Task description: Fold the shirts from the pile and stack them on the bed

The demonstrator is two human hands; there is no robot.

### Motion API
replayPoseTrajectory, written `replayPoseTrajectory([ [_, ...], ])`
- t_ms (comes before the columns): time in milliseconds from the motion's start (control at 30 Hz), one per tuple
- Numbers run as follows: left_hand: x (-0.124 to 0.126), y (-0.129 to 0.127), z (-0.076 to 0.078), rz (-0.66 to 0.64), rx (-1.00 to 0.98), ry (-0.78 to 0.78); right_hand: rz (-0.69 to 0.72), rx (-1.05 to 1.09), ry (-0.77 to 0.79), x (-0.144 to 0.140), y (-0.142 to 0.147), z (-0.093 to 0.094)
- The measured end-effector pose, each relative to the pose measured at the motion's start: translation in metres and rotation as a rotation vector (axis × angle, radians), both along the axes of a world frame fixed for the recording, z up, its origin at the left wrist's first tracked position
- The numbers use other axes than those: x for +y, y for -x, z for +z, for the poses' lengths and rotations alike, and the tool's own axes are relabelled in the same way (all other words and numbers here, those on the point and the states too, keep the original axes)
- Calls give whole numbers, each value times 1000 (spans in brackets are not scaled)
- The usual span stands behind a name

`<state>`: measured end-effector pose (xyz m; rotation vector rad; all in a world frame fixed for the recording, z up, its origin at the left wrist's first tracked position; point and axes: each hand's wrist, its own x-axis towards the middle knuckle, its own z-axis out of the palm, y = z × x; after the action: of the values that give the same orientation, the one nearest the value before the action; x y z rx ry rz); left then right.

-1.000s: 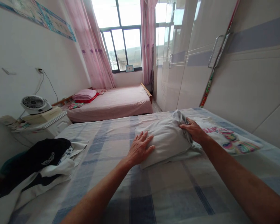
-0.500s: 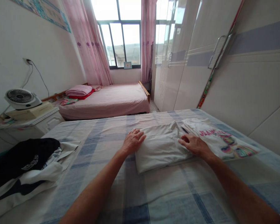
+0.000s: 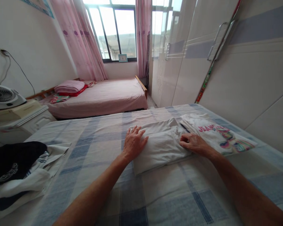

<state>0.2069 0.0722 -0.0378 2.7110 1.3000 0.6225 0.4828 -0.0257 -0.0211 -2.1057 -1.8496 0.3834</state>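
A white garment [image 3: 159, 147], folded into a rough rectangle, lies on the checked bedsheet in front of me. My left hand [image 3: 134, 141] rests on its left edge, open, with the fingers spread. At the garment's right edge, my right hand [image 3: 192, 143] has curled fingers pinching the cloth. Its fingertips are partly hidden. Just beyond this hand is a white T-shirt [image 3: 208, 127] with pink lettering and a colourful butterfly print, lying against the folded garment.
Black and white clothes [image 3: 19, 169] lie heaped on the left of the blue-and-white sheet [image 3: 96, 182]. A fan [image 3: 4, 96] stands on a cabinet at far left. Behind is a pink bed [image 3: 108, 94]; a tall wardrobe [image 3: 257, 81] borders the right side.
The view has turned slightly right and down. My left hand's fingers have spread wider on the garment, and my right hand's fingers have curled in more at its edge.
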Motion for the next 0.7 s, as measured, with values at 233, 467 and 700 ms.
replayPoseTrajectory([
  [233,-13,-5,-17,-65,71,-27,69,235,25,-4,1,9],
  [467,-12,-4,-14,-61,87,-28,144,310,140,-13,-5,15],
  [700,-14,-4,-15,-82,63,-27,166,300,256,-25,-15,26],
])
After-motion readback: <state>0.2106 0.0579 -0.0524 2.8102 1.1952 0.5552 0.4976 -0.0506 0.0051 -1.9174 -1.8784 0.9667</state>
